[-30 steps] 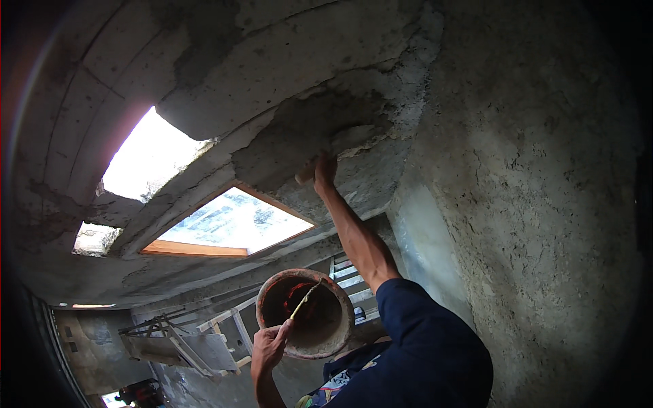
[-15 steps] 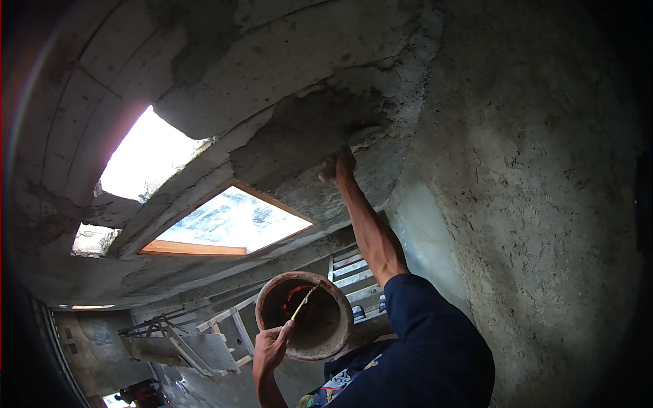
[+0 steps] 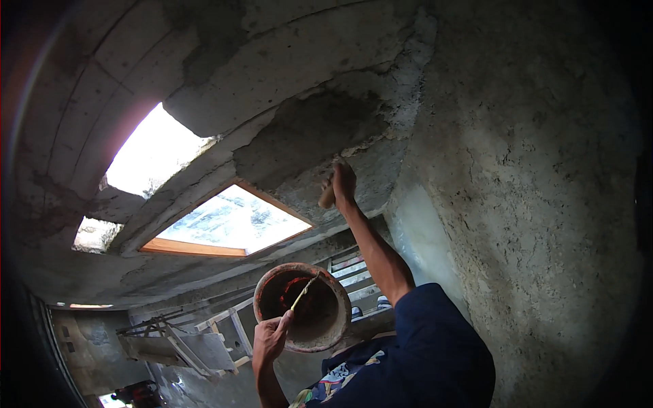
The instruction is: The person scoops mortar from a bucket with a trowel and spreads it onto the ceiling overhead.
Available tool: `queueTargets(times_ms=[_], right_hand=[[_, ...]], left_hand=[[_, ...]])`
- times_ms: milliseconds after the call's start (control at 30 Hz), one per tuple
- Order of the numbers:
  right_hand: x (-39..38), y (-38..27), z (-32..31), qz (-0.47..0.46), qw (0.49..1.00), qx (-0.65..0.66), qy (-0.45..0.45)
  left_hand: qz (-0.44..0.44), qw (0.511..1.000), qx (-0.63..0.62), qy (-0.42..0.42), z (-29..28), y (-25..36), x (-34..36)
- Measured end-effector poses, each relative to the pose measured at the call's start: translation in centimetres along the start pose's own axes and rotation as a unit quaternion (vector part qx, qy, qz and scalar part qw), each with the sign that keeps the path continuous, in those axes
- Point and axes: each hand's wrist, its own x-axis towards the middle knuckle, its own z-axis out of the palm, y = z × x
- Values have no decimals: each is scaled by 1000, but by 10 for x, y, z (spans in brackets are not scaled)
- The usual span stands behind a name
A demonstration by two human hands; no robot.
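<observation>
Remote view from my end: left hand (image 3: 271, 337) closed on the thin handle (image 3: 298, 300) of the bucket (image 3: 333, 328), right hand (image 3: 344, 181) wrapped round a tan tool grip (image 3: 327, 197), well above the bucket. With just 1 hand holding it, overreaching could tip it imo.

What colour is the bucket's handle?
The handle is yellow near the left hand; head view shows it best.

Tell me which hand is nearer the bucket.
Left. The left hand is at the rim of the bucket, gripping its handle; the right hand is well away, up by the dark patch.
</observation>
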Motion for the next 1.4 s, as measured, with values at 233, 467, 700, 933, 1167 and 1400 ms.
queueTargets(times_ms=[233,467,700,933,1167,1400], right_hand=[[-134,-54,-127,14,928,-359,-98],[-284,-186,-154,36,609,-781,-130],[-345,-234,-80,15,470,-825,-313],[-346,-119,-37,-150,208,-895,-366],[-335,-33,-38,-204,40,-921,-329],[-346,-5,-24,-137,-18,-905,-402]], left_hand=[[84,996,-26,17,10,-9,-2],[128,987,-99,11,20,-9,-9],[157,975,-155,-1,24,-2,-21],[189,966,-174,8,28,3,-38],[205,965,-161,32,29,11,-47],[256,955,-96,117,29,19,-44]])
